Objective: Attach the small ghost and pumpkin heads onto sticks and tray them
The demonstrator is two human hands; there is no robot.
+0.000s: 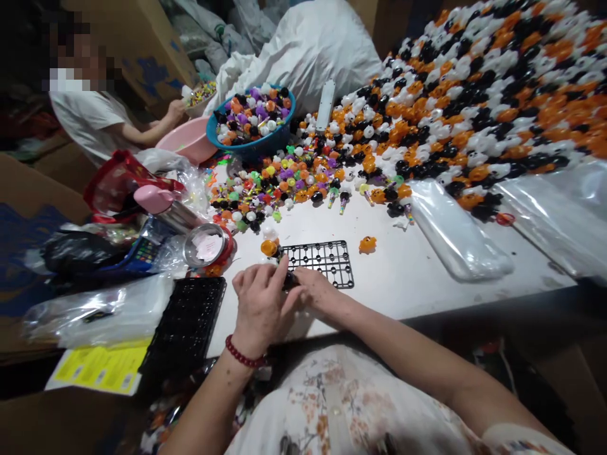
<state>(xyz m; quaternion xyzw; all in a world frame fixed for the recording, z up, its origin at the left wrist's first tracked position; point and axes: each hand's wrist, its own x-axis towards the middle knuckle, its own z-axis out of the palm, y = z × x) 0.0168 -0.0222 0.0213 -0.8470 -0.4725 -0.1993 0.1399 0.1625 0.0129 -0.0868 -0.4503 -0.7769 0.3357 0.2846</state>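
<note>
Both my hands meet at the left end of a black plastic grid rack [327, 264] that lies on the white table. My left hand [258, 297], with a dark red bead bracelet [241, 355] at the wrist, has its fingers closed around a small black toy [289, 280]. My right hand [315, 289] is closed on the same toy from the other side, its fingers partly hidden. Just beyond my left fingertips sits an orange toy [269, 248]. Another orange pumpkin-like toy [367, 244] lies to the right of the rack.
A large heap of orange, black and white toys [450, 120] covers the back right. Behind the smaller pieces stands a blue basin [246, 149]. Clear plastic bags [459, 234] lie at right; stacked black racks [190, 322] at left. A co-worker [99, 120] handles pieces by a pink basin [190, 140].
</note>
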